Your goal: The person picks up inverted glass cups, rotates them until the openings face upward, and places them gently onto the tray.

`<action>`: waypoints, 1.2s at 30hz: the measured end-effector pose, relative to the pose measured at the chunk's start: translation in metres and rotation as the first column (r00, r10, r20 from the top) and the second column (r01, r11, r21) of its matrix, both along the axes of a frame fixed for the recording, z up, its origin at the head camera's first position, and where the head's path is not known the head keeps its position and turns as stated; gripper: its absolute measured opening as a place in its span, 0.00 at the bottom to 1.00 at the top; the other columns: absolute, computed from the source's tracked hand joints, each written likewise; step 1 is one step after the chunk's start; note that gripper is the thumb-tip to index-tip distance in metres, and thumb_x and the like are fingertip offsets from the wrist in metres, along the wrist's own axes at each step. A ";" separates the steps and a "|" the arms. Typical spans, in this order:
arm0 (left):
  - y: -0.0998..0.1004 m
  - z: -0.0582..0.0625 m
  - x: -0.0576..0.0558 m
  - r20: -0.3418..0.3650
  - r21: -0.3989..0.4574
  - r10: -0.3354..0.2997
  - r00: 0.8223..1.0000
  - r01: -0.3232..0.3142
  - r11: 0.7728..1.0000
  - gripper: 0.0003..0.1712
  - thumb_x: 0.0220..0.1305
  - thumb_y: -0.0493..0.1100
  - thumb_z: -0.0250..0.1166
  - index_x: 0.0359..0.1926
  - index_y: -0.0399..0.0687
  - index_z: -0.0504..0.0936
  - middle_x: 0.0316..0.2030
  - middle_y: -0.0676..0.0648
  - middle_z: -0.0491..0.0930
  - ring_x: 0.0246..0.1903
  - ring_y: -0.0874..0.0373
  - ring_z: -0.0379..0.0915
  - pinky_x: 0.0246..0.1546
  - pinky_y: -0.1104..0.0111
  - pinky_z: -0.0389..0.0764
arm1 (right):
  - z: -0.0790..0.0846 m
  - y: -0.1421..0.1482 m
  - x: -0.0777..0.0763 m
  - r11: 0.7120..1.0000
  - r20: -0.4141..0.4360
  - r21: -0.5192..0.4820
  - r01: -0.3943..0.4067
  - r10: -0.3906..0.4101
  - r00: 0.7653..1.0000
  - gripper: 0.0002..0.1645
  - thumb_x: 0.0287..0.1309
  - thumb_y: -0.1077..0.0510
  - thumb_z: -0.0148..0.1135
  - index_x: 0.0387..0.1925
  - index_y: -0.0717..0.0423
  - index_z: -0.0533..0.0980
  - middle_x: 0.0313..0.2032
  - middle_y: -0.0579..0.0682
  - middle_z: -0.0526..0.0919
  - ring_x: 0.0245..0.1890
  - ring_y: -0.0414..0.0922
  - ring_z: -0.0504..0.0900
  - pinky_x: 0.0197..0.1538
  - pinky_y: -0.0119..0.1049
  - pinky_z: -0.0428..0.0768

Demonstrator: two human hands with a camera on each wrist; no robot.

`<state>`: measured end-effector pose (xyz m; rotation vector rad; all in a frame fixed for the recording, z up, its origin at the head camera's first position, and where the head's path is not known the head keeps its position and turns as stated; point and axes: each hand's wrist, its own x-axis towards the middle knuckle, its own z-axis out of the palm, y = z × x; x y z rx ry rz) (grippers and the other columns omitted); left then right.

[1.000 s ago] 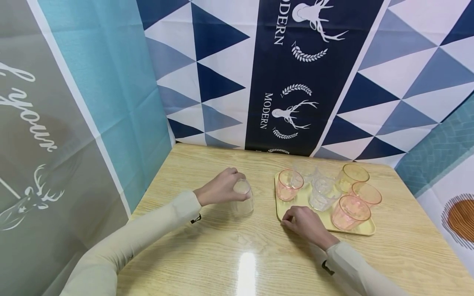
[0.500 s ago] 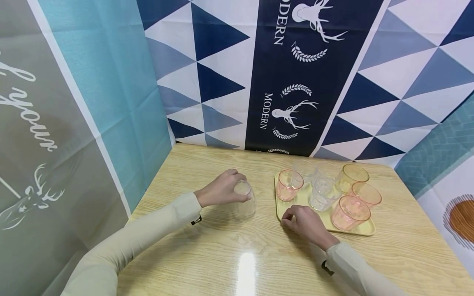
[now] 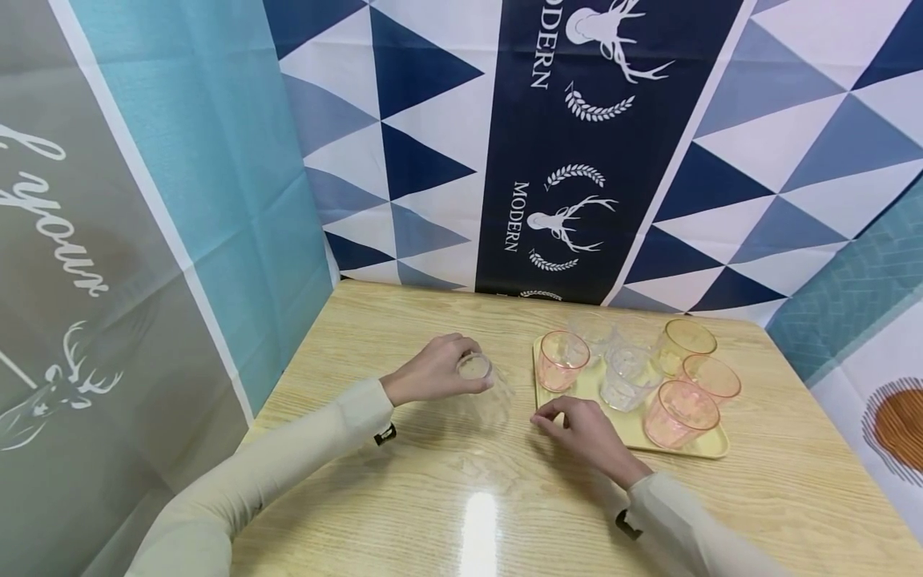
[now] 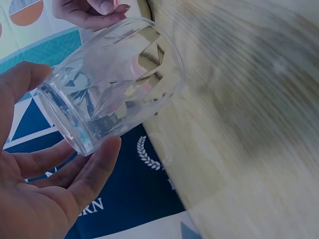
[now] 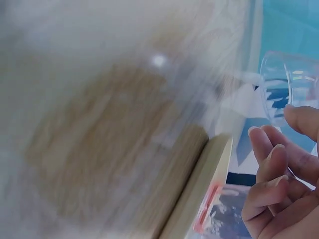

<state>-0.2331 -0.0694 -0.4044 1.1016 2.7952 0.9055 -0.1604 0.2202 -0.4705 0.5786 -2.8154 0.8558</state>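
My left hand [image 3: 440,370] holds a clear cup [image 4: 119,84] by its base, thumb on one side and fingers on the other. The cup is upside down and tilted, its mouth leaning toward the right hand in the head view. At the left rim of the yellow tray [image 3: 714,444] is my right hand [image 3: 586,433], its fingers loosely bent with nothing between them. In the right wrist view, its thumb overlaps the clear cup's rim. On the tray, a pink cup [image 3: 561,373] stands at the left, beside another clear cup [image 3: 624,389].
Further right are a yellow cup [image 3: 683,353] and two pink cups [image 3: 678,425], close together. More clear cups [image 3: 591,327] show faintly at the tray's back. The wooden table [image 3: 404,497] meets a patterned wall covering [image 3: 433,160] at the back, with another at the left.
The clear cup in my left hand has tipped, its mouth swinging toward the right. My right hand has shifted slightly left, its fingertips now past the tray's left rim.
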 end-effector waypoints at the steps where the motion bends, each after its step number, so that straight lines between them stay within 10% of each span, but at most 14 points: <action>1: 0.000 0.000 0.000 0.009 0.006 0.001 1.000 -0.001 1.000 0.30 0.63 0.61 0.70 0.54 0.43 0.84 0.46 0.48 0.83 0.44 0.56 0.78 0.43 0.64 0.79 | 0.000 -0.001 0.001 1.000 0.011 -0.016 -0.002 0.002 1.000 0.07 0.65 0.49 0.71 0.36 0.45 0.88 0.31 0.34 0.85 0.19 0.31 0.68 0.26 0.30 0.70; 36: -0.009 -0.018 0.004 0.252 0.117 -0.034 0.967 0.004 0.993 0.27 0.55 0.60 0.78 0.45 0.49 0.79 0.39 0.49 0.83 0.40 0.56 0.80 0.41 0.69 0.81 | 0.010 -0.022 0.007 0.914 0.219 -0.387 0.118 -0.033 0.975 0.14 0.69 0.50 0.67 0.45 0.57 0.84 0.35 0.47 0.88 0.28 0.40 0.80 0.26 0.31 0.76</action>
